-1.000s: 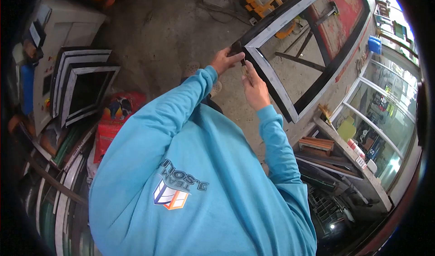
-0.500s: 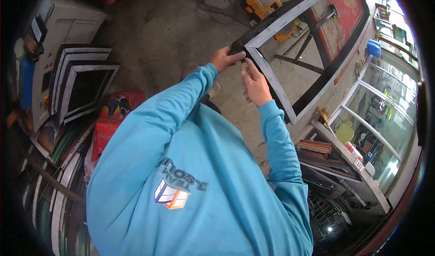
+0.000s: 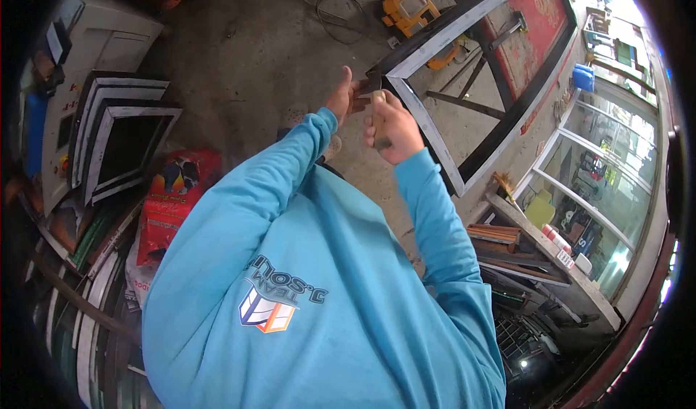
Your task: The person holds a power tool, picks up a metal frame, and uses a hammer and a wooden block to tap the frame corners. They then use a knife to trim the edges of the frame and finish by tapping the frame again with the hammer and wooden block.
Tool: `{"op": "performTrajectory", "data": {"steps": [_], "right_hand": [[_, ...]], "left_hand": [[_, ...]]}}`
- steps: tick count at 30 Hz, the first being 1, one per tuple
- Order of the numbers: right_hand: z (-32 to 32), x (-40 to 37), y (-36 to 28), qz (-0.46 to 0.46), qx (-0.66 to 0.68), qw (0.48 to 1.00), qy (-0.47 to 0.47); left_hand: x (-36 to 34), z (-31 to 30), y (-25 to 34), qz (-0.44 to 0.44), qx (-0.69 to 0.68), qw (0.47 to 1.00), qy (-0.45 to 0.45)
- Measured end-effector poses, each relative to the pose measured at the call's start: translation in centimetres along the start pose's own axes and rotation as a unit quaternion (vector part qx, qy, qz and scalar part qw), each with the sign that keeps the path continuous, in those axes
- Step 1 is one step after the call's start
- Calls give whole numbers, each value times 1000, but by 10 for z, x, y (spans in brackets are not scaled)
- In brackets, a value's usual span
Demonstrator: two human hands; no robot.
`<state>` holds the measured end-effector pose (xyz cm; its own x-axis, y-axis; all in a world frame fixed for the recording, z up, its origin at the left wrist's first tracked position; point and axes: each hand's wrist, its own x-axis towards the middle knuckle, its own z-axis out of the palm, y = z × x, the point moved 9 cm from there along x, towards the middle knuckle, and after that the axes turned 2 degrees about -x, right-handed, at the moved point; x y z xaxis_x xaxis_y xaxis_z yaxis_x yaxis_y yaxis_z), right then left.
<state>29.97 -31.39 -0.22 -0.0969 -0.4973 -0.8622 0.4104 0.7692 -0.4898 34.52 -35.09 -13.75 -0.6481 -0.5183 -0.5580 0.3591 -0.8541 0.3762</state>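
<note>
A large black frame (image 3: 427, 128) faced with pale strips slants ahead of a person in a blue shirt (image 3: 348, 278), its nearest corner toward the person's hands; the right hand (image 3: 395, 125), just beside that corner, has its fingers curled and clamped on a wooden-handled tool (image 3: 378, 102), gripped in the fist, perhaps for a firm, steered push; the tool's working end is too dark to make out; the left hand (image 3: 345, 96) is on the corner's other side, palm open, thumb raised apart from the fingers, which reach toward the frame, perhaps to steady it; I cannot tell whether they touch.

Behind the frame, seen through its opening, is a worn red panel (image 3: 540, 47), which may support it; what seems a yellow work lamp (image 3: 412, 10) sits just left of the frame's far end; well left of the frame, smaller frames (image 3: 98, 148) lean together against a pale cabinet (image 3: 119, 43), probably to save room; a red sack (image 3: 161, 228), also left of the frame, carries print I cannot read.

Nearer than the frame, the shirt reads "TEAM" and "J.SOLU", further letters lost in a fold, by a blue, white and orange emblem (image 3: 267, 309); right of the frame, a white tag (image 3: 564, 257) is illegible.
</note>
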Motion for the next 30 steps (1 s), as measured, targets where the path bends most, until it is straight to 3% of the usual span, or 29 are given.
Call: {"op": "performTrajectory", "data": {"steps": [1,5,6,7,8,11,13,14,15,18,22,24,26,28,30], "right_hand": [[5,3,-2,31,86,995,-28],[12,6,4,45,132,986,-87],[1,-9,-31,-220,-226,949,24],[24,-46,-55,-442,-535,709,127],[26,-52,-52,-441,-535,710,122],[-12,-62,-57,-274,-252,920,120],[-28,-74,-56,-229,-288,917,153],[-40,-79,-53,-179,-327,910,183],[-57,-76,-48,-287,-386,857,186],[-77,-88,-17,-265,-427,847,175],[-69,-127,9,-283,-420,848,155],[-75,-142,22,-300,-414,842,171],[-92,-149,44,-297,-387,851,194],[-104,-162,58,-291,-365,856,223],[-125,-172,81,-195,-337,881,269]], "left_hand": [[0,-4,-1,1,1,1000,0],[-4,-17,4,-4,46,998,38],[-7,-19,10,-1,91,994,57],[-6,-21,13,2,89,994,62],[-6,-24,16,12,84,994,75],[-1,-17,32,50,139,983,110],[4,-12,40,75,195,970,126],[6,-8,57,155,296,931,145],[5,1,70,234,390,876,160],[4,7,83,167,453,855,190],[36,-19,70,162,476,837,216],[48,-34,70,160,468,842,218],[46,-51,52,5,243,942,230],[42,-43,55,6,296,938,178],[38,-32,46,-23,244,963,113]]}}
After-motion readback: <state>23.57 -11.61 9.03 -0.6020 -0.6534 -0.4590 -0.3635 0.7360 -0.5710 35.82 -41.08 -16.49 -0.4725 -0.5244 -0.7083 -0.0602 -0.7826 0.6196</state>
